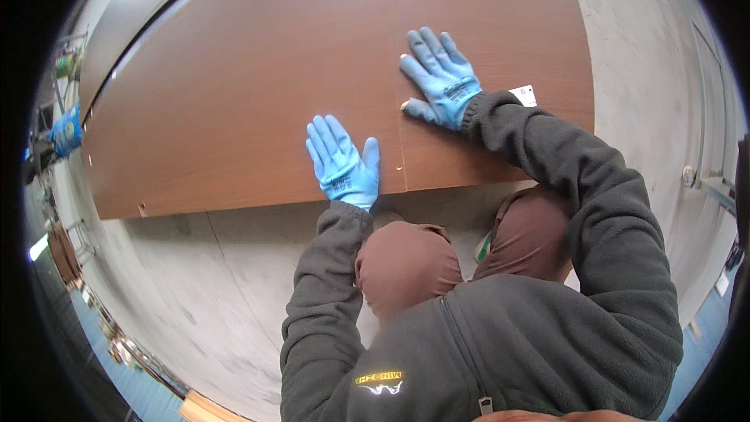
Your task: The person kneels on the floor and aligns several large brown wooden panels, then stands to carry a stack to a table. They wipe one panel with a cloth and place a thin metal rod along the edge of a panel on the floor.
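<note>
A wide brown wood-grain panel (258, 94) lies flat in front of me, with its near edge by my knees. My left hand (341, 164), in a light blue glove, rests flat on the panel close to that near edge, fingers stretched out. Farther in and to the right, my right hand (442, 82) is pressed flat on the same panel, its gloved fingers spread and darkened at the tips. Neither hand holds anything. A faint seam runs across the panel between the hands. Beside my right wrist a white label (523, 96) shows on the brown surface.
Another brown panel (148, 8) lies beyond a dark gap at the upper left. Grey floor (211, 273) extends around the panels. At the far left rim is a blue object (66, 133), unclear in kind. A light wooden strip (205, 409) lies at the lower left.
</note>
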{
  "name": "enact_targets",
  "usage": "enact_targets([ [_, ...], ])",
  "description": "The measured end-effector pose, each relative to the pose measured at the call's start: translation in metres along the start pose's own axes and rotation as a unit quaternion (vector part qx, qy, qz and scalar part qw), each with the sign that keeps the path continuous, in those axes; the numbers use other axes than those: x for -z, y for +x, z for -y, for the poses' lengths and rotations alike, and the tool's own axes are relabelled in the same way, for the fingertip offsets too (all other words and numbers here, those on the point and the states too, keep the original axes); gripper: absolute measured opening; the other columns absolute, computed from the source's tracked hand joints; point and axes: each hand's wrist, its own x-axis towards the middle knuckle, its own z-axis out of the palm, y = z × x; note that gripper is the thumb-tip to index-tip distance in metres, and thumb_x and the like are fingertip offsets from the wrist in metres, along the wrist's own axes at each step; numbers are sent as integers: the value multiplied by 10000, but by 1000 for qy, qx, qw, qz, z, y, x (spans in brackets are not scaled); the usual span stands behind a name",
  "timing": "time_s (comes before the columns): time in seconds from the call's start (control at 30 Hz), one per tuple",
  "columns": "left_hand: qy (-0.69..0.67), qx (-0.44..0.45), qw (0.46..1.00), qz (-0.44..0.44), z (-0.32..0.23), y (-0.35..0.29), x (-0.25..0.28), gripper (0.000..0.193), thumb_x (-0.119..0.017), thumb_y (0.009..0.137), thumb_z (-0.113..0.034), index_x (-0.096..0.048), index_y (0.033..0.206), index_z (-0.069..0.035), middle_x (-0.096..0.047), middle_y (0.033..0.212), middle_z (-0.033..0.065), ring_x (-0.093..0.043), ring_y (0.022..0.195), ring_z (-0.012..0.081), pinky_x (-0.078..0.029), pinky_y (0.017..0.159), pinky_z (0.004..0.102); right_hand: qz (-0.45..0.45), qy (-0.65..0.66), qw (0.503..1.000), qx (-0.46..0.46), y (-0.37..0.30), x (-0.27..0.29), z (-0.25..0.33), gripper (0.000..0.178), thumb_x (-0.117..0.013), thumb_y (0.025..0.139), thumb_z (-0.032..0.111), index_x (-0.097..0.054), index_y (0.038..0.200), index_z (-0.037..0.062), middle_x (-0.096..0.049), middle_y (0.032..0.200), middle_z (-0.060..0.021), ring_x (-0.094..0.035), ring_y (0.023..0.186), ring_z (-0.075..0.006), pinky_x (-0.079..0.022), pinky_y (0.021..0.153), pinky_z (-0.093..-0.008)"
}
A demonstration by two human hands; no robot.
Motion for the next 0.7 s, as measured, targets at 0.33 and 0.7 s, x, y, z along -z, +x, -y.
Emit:
enact_targets([
  [0.33, -5, -5, 1000, 16, -4, -2, -3, 882, -507, 1026, -492, -207, 1629, 79, -216, 1692, 321, -172, 1586, 471, -119, 1296, 546, -13, 63, 998, -20, -11, 7, -2, 814, -636, 911, 580, -520, 1492, 22, -339, 1654, -297, -260, 1575, -445, -136, 1297, -592],
  [0.7, -16, -248, 961, 125, -27, 15, 20, 1103, -547, 926, -718, -196, 1649, 37, -181, 1707, 316, -107, 1597, 491, -64, 1281, 593, -105, -4, 886, -452, -61, 93, -217, 722, -580, 995, 549, -511, 1514, 52, -422, 1639, -190, -433, 1492, -357, -231, 1287, -520],
])
